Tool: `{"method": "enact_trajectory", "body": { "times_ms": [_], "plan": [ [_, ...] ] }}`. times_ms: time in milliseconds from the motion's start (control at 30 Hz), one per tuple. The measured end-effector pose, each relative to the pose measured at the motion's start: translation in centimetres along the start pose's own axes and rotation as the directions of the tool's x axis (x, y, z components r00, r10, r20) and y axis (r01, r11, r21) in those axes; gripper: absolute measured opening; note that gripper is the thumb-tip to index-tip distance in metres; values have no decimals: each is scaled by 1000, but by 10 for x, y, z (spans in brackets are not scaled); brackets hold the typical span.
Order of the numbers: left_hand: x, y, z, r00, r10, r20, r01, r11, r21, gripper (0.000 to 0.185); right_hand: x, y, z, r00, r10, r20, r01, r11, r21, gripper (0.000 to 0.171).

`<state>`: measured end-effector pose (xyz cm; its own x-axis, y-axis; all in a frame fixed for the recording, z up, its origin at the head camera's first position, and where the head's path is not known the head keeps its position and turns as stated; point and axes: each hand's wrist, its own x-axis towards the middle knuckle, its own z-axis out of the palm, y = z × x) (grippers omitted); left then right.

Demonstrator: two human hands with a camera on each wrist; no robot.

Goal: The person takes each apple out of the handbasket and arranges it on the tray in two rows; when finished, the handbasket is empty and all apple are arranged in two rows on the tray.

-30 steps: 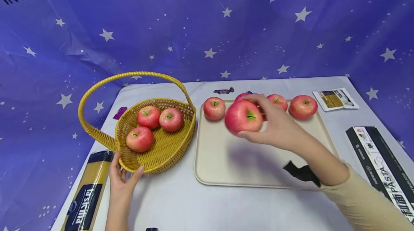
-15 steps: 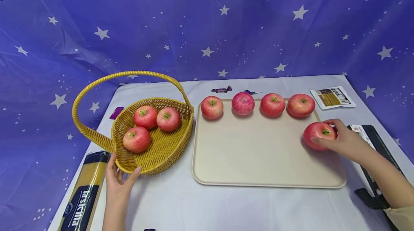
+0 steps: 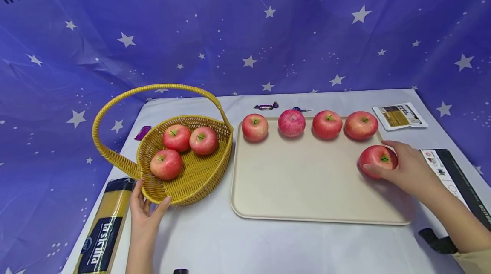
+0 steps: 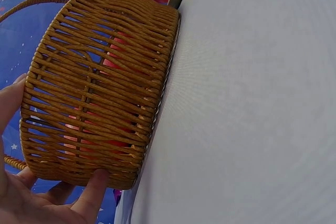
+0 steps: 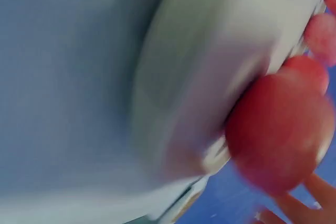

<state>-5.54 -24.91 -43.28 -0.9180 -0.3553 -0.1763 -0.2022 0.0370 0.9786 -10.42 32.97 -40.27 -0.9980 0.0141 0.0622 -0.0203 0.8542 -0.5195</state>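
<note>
Eight red apples in all. Three lie in the one yellow wicker basket [image 3: 192, 180] at the left of the frame: one [image 3: 176, 137] and another [image 3: 203, 140] toward the back, a third [image 3: 166, 164] nearer the front. Five sit on the single cream tray [image 3: 307, 184] in the middle: four in a row along its far edge [image 3: 255, 127] [image 3: 291, 122] [image 3: 327, 124] [image 3: 361, 125], and a fifth [image 3: 376, 161] at the tray's right side. Two hands show, the left hand [image 3: 143, 216] at lower left and the right hand [image 3: 408, 169] at the right. Two wrapped sweets [image 3: 265, 106] [image 3: 301, 109] lie above the tray. One spaghetti packet [image 3: 101, 231] lies at lower left, one black pasta box [image 3: 456, 184] at the right edge, one small sachet [image 3: 400, 116] at upper right, one purple wrapper [image 3: 142, 133] left of the basket.
</note>
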Motion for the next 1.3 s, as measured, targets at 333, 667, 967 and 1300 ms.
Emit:
{"method": "enact_trajectory", "body": {
  "times_ms": [333,667,967,1300],
  "plan": [
    [-2,-1,2,1000,10,4,-10,1000,-11,92,17,-91,30,929,-341,-144,353,934,63,67],
    [-1,1,-4,1000,-18,-24,18,1000,-1,93,54,-207,106,770,-638,-17,633,760,149,48],
    [-2,-1,-10,1000,-22,-10,22,1000,4,92,80,-308,159,725,-665,178,650,747,141,65],
    [-1,-2,-2,1000,23,4,-23,1000,-18,90,123,-338,205,861,-418,291,477,862,-172,85]
  ]
}}
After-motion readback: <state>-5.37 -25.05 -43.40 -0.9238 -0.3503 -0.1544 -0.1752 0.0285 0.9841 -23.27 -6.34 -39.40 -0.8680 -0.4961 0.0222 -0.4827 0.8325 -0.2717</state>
